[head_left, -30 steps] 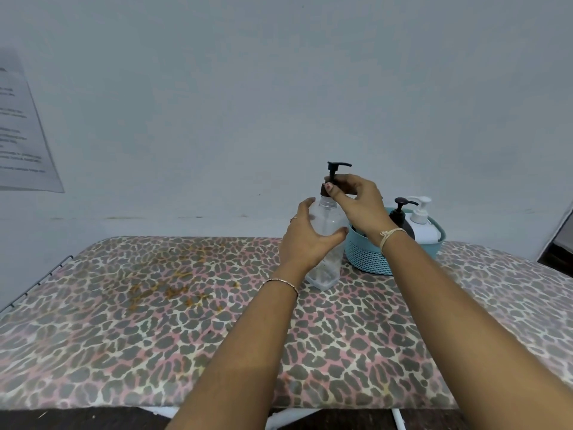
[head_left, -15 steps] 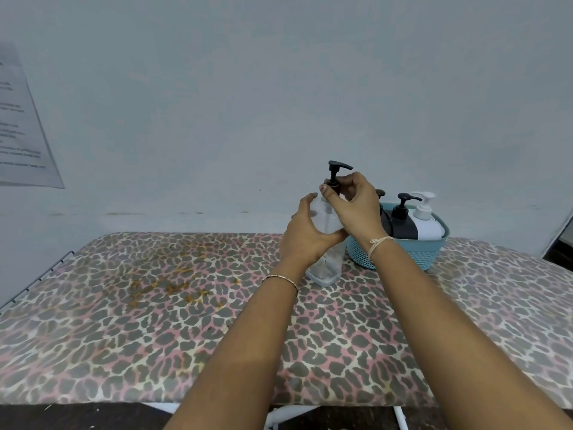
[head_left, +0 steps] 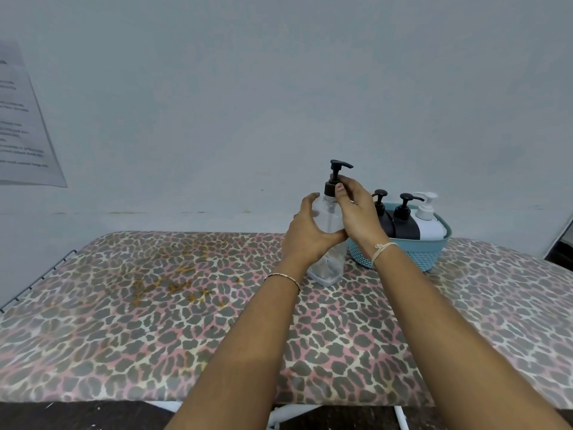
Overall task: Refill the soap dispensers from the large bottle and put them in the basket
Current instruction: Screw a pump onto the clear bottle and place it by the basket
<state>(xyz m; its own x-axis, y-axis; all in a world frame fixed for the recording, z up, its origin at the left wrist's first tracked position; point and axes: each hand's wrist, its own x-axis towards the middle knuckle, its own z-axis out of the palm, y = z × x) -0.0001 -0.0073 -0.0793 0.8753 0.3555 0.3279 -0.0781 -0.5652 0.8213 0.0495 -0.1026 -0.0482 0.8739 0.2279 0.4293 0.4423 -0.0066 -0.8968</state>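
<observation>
The clear dispenser stands upright on the leopard-print table, just left of the blue basket and touching or nearly touching its wall. The left hand wraps the clear body, fingers curled around it from the side away from the basket. The right hand sits at the neck, fingers pinched on the black pump collar, the pump head standing free above them. Inside the basket, 3 dispensers stand upright in a row: 2 black ones nearest the clear dispenser, then a white one on the far side. Far left of the basket, a printed sheet hangs on the wall.
</observation>
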